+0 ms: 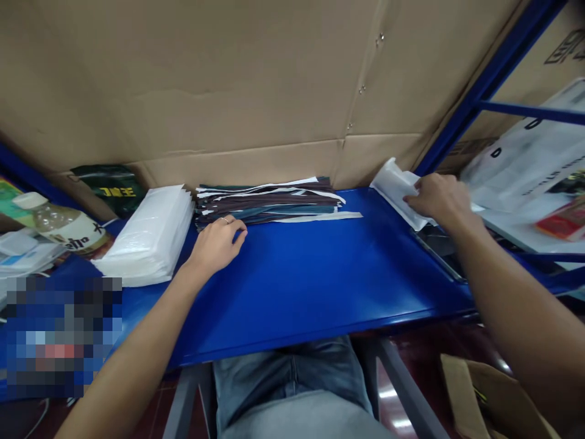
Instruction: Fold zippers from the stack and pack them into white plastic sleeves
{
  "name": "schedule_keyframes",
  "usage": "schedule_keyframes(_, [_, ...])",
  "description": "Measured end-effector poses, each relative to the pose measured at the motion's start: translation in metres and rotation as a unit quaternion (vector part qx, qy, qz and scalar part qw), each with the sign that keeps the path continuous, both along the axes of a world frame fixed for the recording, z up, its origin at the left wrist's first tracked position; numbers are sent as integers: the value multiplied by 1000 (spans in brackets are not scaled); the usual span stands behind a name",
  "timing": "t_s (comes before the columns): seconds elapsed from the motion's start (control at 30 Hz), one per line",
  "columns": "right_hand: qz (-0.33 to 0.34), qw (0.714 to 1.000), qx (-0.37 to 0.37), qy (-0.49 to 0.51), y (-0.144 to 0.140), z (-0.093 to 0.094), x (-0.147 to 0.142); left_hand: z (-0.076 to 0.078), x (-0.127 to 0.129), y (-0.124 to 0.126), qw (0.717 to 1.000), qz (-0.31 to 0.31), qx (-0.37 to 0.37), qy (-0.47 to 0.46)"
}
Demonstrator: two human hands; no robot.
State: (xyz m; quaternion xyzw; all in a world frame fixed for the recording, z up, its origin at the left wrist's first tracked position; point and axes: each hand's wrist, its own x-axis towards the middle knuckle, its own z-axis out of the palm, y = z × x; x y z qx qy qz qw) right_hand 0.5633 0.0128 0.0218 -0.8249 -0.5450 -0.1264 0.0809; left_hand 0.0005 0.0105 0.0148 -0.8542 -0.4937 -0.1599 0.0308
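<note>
My right hand (442, 196) grips a white plastic packet (397, 189) at the right end of the blue table, thumb on its near side. The packet lies at a slant, and some of my fingertips are hidden. My left hand (220, 242), with a ring on one finger, rests at the front left of a pile of long dark and white strips (274, 198). Its fingers are loosely bent with the thumb apart, and I see nothing held in them. Just left of that hand stands a neat stack of white packets (146, 235).
A bottle (68, 225) and a dark green bag (109, 189) stand at the left. Cardboard (251, 79) lines the back. A blue frame post (484, 91) and a white plastic bag (525, 152) are at the right. An open cardboard box (498, 390) sits below.
</note>
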Motion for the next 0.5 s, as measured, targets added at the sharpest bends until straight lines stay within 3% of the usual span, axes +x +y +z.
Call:
schedule_keyframes(0.1, [34,999,30,-20,-19,9,-30,-3,0,1,996,-27,-17,-87])
schedule_keyframes(0.17, [146,984,81,-68,-40,12,-63,-2,4,-2,977,-42,-75,-194])
schedule_keyframes(0.27, [338,926,108,-130,-68,4,-123,0,12,-7,892,-45,-254,-372])
schedule_keyframes(0.33, [457,876,68,-139,-78,-7,-161,0,13,-8,835,-32,-349,-425])
schedule_keyframes(0.37, [509,850,51,-125,-79,-12,-176,-2,12,-8,825,-24,-370,-426])
schedule_keyframes(0.43, [587,807,28,-64,-76,-21,-192,-7,7,-3,844,-24,-365,-393])
schedule_keyframes(0.5, [606,795,28,14,-68,-26,-190,-14,0,3,875,-56,-335,-345])
